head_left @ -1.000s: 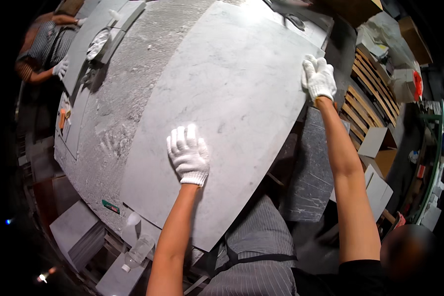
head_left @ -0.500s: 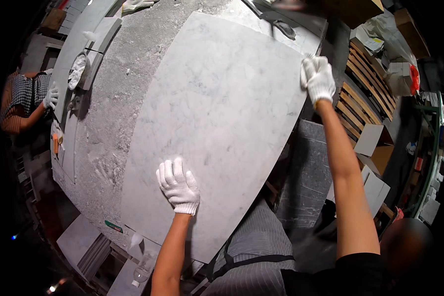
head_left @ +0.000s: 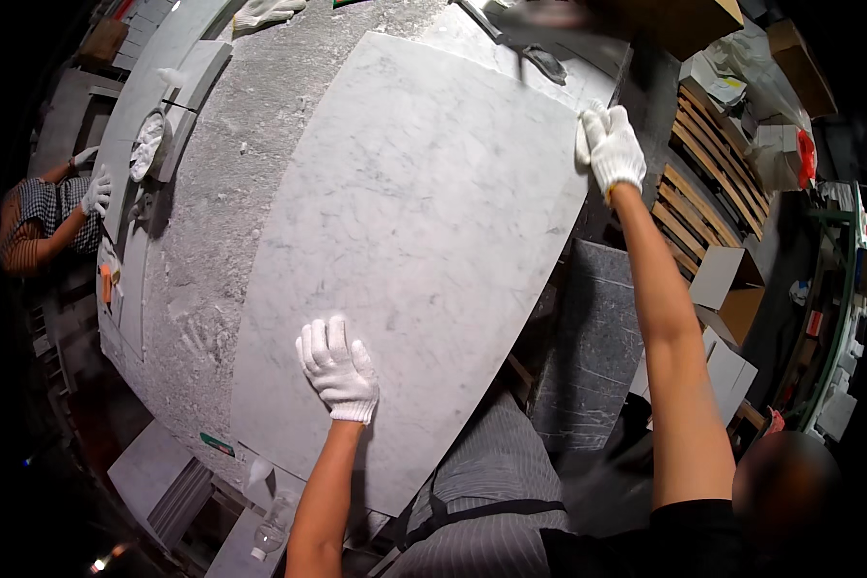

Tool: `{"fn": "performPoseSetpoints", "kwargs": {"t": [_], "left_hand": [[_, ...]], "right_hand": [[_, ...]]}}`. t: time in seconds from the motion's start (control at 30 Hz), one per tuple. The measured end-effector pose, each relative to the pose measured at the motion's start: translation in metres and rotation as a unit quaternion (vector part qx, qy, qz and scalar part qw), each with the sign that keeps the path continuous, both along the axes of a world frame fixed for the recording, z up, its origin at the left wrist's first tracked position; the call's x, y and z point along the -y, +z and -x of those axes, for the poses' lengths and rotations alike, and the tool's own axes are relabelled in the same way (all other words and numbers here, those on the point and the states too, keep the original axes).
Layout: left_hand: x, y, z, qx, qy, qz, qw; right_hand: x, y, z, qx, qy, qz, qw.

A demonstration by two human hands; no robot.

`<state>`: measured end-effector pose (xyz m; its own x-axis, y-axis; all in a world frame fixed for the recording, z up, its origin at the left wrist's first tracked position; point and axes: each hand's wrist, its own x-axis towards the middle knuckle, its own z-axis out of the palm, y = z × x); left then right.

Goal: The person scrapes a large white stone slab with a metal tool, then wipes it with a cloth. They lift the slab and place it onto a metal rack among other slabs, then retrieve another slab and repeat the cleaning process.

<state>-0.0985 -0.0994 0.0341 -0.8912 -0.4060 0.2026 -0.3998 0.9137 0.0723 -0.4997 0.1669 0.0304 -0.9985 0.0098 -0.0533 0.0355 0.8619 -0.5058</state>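
A large pale marble slab (head_left: 424, 202) with grey veining lies on the dusty work table. My left hand (head_left: 340, 368), in a white knit glove, is open and flat on the slab's near left part, fingers pointing away from me. At the far right corner my right hand (head_left: 611, 144), gloved the same way, is closed around the slab's edge, its thumb side over the top face. What its fingers do under the edge is hidden.
A co-worker's gloved hand (head_left: 96, 193) rests by stone strips (head_left: 178, 125) at the left. A white-filled bowl (head_left: 149, 144) stands there. A dark-headed tool (head_left: 546, 65) lies beyond the slab. Wooden pallets (head_left: 708, 173) and an opened carton (head_left: 732, 289) stand at the right.
The view has shifted slightly, and the slab with both my hands sits a little further left in it. My hands keep their places on the slab. The co-worker's second hand now shows.
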Motion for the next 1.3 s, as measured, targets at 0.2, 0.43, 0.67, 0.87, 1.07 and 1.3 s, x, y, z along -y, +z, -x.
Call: {"fn": "performPoseSetpoints", "kwargs": {"t": [0.2, 0.43, 0.67, 0.87, 1.07, 1.3], "left_hand": [[-0.001, 0.002, -0.007, -0.013, 0.02, 0.0, 1.0], [0.001, 0.0, -0.001, -0.012, 0.002, -0.005, 1.0], [-0.001, 0.002, -0.007, 0.017, 0.04, -0.001, 0.999], [0.001, -0.001, -0.005, 0.005, 0.009, -0.001, 1.0], [0.0, 0.003, -0.005, 0.004, 0.022, -0.002, 1.0], [0.002, -0.003, -0.006, -0.005, 0.011, 0.005, 1.0]], "right_hand": [[0.027, 0.016, -0.104, 0.041, 0.019, 0.093, 0.995], [0.013, 0.014, -0.004, 0.028, 0.013, -0.032, 0.999], [0.008, 0.007, -0.091, 0.035, 0.058, 0.034, 0.997], [0.003, 0.011, -0.01, 0.037, 0.03, -0.059, 0.997], [0.009, 0.024, -0.05, 0.048, 0.048, -0.078, 0.995], [0.004, 0.021, -0.011, 0.029, 0.062, -0.077, 0.995]]}}
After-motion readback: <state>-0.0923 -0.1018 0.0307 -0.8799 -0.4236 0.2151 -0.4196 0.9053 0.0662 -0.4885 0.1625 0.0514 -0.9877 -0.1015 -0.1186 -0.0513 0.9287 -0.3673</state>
